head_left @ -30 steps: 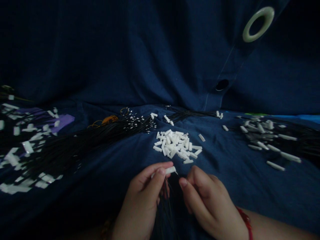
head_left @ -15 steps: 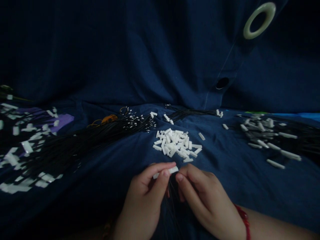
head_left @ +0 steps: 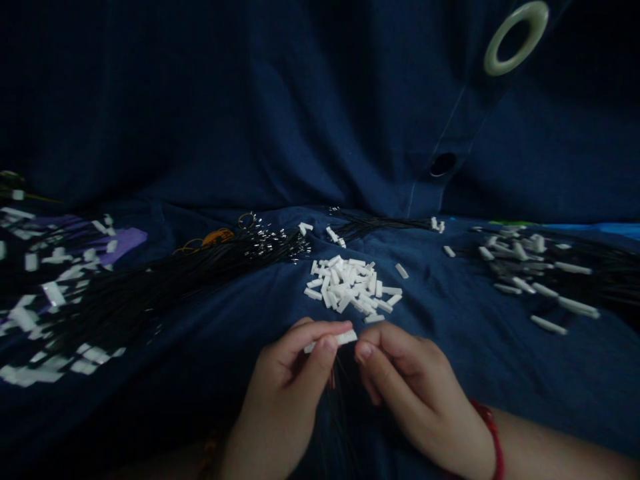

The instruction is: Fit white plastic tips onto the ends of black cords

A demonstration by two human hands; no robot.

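Note:
Between the thumb and index finger of my left hand (head_left: 295, 380) is a white plastic connector housing (head_left: 346, 338), its slotted right end sticking out. Thin dark wires (head_left: 340, 413) hang below it, between the hands. My right hand (head_left: 410, 380) is beside the housing's right end, thumb and index finger pinched together. Whatever those fingertips hold, if anything, is too small to make out. Just beyond both hands lies a pile of loose white connector housings (head_left: 350, 283) on dark blue cloth (head_left: 240, 347).
Black wires with shiny metal tips (head_left: 270, 243) lie left of the pile. More wires with white connectors spread at far left (head_left: 55, 293) and right (head_left: 545, 287). A small wire bundle (head_left: 385, 223) lies behind. Blue cloth with a pale ring (head_left: 517, 39) rises at the back.
My right hand's fingers have shifted slightly, with the lower fingers showing more below the thumb. My left hand keeps its pinch on the connector housing. The whole view has moved a little.

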